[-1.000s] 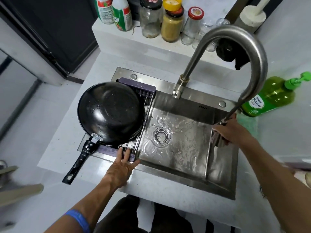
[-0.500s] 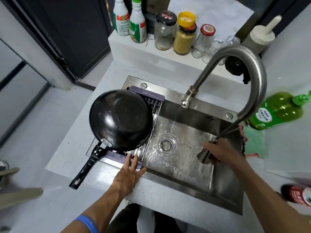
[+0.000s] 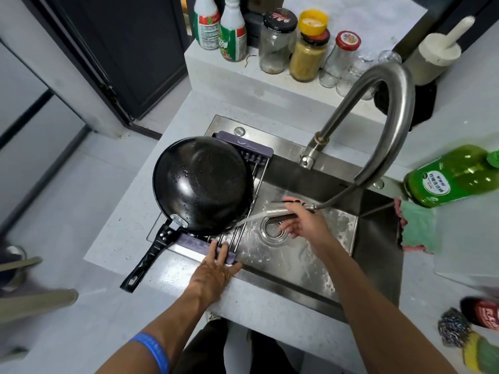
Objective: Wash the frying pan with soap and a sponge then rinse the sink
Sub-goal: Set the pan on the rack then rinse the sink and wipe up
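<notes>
A black frying pan (image 3: pixel 201 182) lies upside down on a purple drying rack (image 3: pixel 244 144) over the left part of the steel sink (image 3: pixel 297 255); its handle (image 3: pixel 147 259) sticks out over the counter. My right hand (image 3: pixel 302 221) grips the pull-out spray head (image 3: pixel 280 206) of the tap (image 3: pixel 388 112) above the drain (image 3: pixel 274 230). Water sprays leftward from it toward the rack's bars under the pan. My left hand (image 3: pixel 216 268) rests flat, fingers straight, on the rack's near end at the sink's front edge.
A green soap bottle (image 3: pixel 453 175) lies right of the sink beside a green cloth (image 3: pixel 420 228). Jars and bottles (image 3: pixel 278 41) line the back ledge. A steel scourer (image 3: pixel 453 329) and a yellow-green sponge (image 3: pixel 483 356) lie at the near right.
My right hand has carried the spray head from the sink's right side leftward to above the drain, and the jet now points at the rack. My left hand stays on the rack.
</notes>
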